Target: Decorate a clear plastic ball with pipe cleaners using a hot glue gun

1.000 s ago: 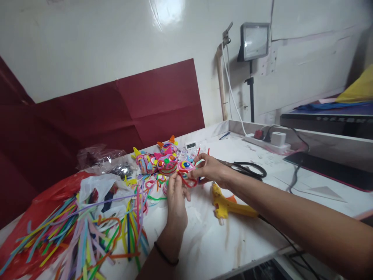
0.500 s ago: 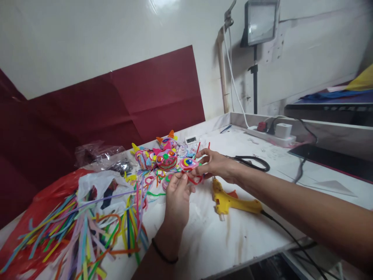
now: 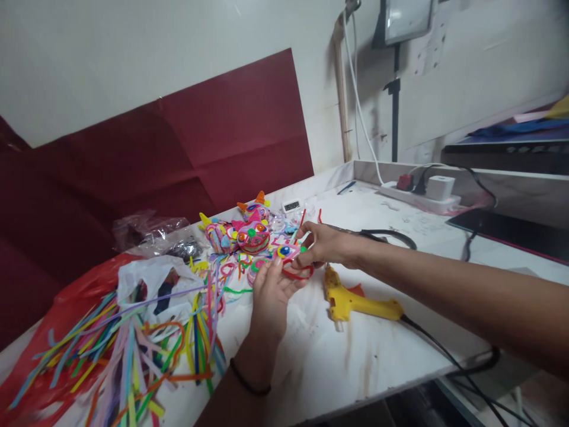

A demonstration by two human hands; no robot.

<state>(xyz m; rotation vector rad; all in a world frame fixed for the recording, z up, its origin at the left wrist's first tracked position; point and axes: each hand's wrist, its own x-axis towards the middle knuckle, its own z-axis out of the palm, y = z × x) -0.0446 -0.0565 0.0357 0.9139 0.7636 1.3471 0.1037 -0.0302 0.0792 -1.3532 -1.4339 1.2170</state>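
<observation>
I'm holding the pipe-cleaner face (image 3: 291, 259) over the bench (image 3: 355, 356), left hand (image 3: 272, 290) and right hand (image 3: 326, 244) both grasping it, apparently fitting its red loop; next needs a steady pinch.

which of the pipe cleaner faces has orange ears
The face at the back of the cluster, nearest the wall, has orange ears. The one at the left has a yellow ear; the pink one sits between them.

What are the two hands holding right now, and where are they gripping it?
Both hands hold one small pipe-cleaner craft piece: the left hand supports its near lower edge, and the right hand pinches its far right side by the red loop.
</observation>
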